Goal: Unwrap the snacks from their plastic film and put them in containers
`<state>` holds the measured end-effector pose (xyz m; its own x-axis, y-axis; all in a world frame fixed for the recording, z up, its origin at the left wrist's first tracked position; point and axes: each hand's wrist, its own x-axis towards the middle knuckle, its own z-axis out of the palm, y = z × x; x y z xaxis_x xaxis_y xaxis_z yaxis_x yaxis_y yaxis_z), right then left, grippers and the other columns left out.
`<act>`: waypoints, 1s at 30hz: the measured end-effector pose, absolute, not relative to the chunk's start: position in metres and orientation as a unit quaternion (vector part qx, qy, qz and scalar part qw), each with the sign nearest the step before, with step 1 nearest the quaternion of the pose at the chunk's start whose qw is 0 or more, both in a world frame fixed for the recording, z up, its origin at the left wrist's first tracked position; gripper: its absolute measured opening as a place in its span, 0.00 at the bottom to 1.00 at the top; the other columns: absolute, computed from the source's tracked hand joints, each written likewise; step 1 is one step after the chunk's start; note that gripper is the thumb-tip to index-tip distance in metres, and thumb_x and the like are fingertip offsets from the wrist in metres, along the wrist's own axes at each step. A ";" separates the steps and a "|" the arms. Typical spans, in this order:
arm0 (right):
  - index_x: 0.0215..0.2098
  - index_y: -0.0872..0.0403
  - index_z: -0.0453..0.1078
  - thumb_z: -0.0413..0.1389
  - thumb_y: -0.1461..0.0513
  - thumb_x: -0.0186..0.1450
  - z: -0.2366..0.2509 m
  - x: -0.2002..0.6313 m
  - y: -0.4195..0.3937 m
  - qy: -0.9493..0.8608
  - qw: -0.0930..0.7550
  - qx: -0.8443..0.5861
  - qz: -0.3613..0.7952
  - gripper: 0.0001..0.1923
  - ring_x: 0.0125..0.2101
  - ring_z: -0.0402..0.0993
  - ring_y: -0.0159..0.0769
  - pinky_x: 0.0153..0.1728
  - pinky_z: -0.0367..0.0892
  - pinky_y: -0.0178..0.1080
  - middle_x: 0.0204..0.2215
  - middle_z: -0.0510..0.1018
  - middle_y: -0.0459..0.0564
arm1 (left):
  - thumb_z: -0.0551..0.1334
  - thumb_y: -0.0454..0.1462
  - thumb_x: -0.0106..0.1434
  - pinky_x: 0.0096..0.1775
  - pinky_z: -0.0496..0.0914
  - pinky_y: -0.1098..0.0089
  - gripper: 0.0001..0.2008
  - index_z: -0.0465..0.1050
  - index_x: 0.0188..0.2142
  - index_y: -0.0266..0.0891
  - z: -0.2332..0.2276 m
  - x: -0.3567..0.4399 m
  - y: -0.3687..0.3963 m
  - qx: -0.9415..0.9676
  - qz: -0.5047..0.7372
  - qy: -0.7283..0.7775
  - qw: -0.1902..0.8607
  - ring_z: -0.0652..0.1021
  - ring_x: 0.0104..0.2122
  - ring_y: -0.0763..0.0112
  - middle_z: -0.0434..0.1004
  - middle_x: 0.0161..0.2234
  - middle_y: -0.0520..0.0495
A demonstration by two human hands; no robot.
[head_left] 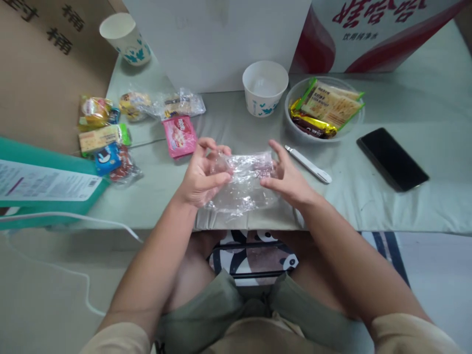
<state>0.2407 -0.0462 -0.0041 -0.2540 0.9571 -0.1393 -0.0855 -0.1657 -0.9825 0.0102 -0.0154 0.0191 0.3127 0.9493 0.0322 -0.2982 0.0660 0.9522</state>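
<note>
A crinkled clear plastic bag is stretched between my two hands above the front part of the table. My left hand grips its left side, thumb on top. My right hand pinches the right side, with the index finger raised. Just beyond my left hand lies a pink snack packet. A white utility knife rests on the cloth close to my right hand. I cannot make out anything inside the bag.
Wrapped snacks lie at the left by a green box. A paper cup and a clear bowl of biscuit packs stand at the back. A phone lies right; another paper cup stands far left. Cartons line the back.
</note>
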 end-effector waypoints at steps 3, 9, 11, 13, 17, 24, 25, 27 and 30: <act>0.43 0.51 0.73 0.70 0.47 0.54 0.009 0.233 -0.051 -0.481 0.344 -0.436 0.678 0.25 0.37 0.77 0.42 0.43 0.74 0.47 0.36 0.80 0.51 | 0.80 0.42 0.46 0.36 0.77 0.69 0.35 0.73 0.53 0.56 0.025 0.009 -0.018 0.433 0.444 0.304 0.723 0.82 0.37 0.69 0.78 0.47 0.51; 0.33 0.51 0.68 0.64 0.51 0.60 0.014 0.235 -0.056 -0.457 0.399 -0.498 0.619 0.14 0.23 0.66 0.30 0.27 0.64 0.37 0.23 0.73 0.43 | 0.73 0.43 0.55 0.30 0.76 0.70 0.16 0.78 0.39 0.38 0.022 0.011 -0.021 0.480 0.228 0.438 0.725 0.81 0.28 0.69 0.80 0.30 0.48; 0.39 0.50 0.69 0.64 0.52 0.60 0.010 0.239 -0.056 -0.445 0.416 -0.502 0.614 0.15 0.20 0.66 0.31 0.24 0.63 0.37 0.21 0.71 0.40 | 0.72 0.40 0.55 0.22 0.69 0.74 0.15 0.77 0.42 0.41 0.022 0.011 -0.020 0.480 0.241 0.459 0.708 0.74 0.19 0.76 0.75 0.22 0.55; 0.42 0.48 0.70 0.64 0.52 0.61 0.008 0.244 -0.057 -0.432 0.445 -0.480 0.621 0.15 0.21 0.69 0.32 0.25 0.65 0.37 0.22 0.73 0.40 | 0.71 0.39 0.54 0.20 0.66 0.75 0.14 0.77 0.41 0.43 0.024 0.010 -0.019 0.472 0.276 0.452 0.705 0.70 0.16 0.77 0.71 0.19 0.59; 0.31 0.51 0.74 0.59 0.51 0.60 0.013 0.253 -0.058 -0.441 0.447 -0.413 0.660 0.12 0.26 0.73 0.36 0.30 0.68 0.41 0.25 0.76 0.48 | 0.66 0.45 0.52 0.25 0.69 0.70 0.12 0.78 0.26 0.39 0.028 0.003 -0.012 0.470 0.315 0.413 0.714 0.74 0.22 0.72 0.76 0.24 0.48; 0.37 0.51 0.69 0.65 0.55 0.55 0.012 0.248 -0.055 -0.494 0.419 -0.563 0.514 0.16 0.27 0.66 0.32 0.30 0.62 0.38 0.28 0.74 0.45 | 0.67 0.36 0.50 0.32 0.69 0.71 0.09 0.76 0.33 0.40 0.013 0.001 -0.006 0.650 0.309 0.507 0.474 0.75 0.30 0.71 0.76 0.31 0.49; 0.42 0.49 0.68 0.66 0.57 0.52 0.011 0.246 -0.054 -0.478 0.444 -0.567 0.503 0.20 0.28 0.67 0.32 0.30 0.62 0.38 0.29 0.74 0.44 | 0.66 0.33 0.50 0.34 0.70 0.70 0.11 0.75 0.36 0.40 0.010 0.004 -0.007 0.658 0.350 0.535 0.399 0.76 0.33 0.70 0.76 0.33 0.49; 0.43 0.49 0.67 0.65 0.58 0.52 0.009 0.242 -0.053 -0.448 0.483 -0.570 0.491 0.21 0.27 0.66 0.32 0.30 0.62 0.37 0.29 0.74 0.42 | 0.63 0.31 0.53 0.38 0.72 0.67 0.09 0.73 0.35 0.41 0.009 0.012 -0.011 0.664 0.440 0.554 0.244 0.76 0.34 0.69 0.75 0.34 0.49; 0.30 0.51 0.66 0.64 0.58 0.54 0.009 0.236 -0.055 -0.449 0.497 -0.565 0.481 0.11 0.28 0.65 0.30 0.31 0.61 0.37 0.30 0.74 0.44 | 0.63 0.33 0.58 0.43 0.74 0.64 0.04 0.72 0.34 0.41 0.013 0.030 -0.022 0.714 0.473 0.489 0.165 0.77 0.36 0.68 0.77 0.34 0.48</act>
<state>0.2358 -0.0549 0.0086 0.1332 0.9863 -0.0972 0.0294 -0.1020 -0.9944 0.0300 -0.0222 0.0130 0.0733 0.8546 0.5141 0.5416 -0.4670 0.6990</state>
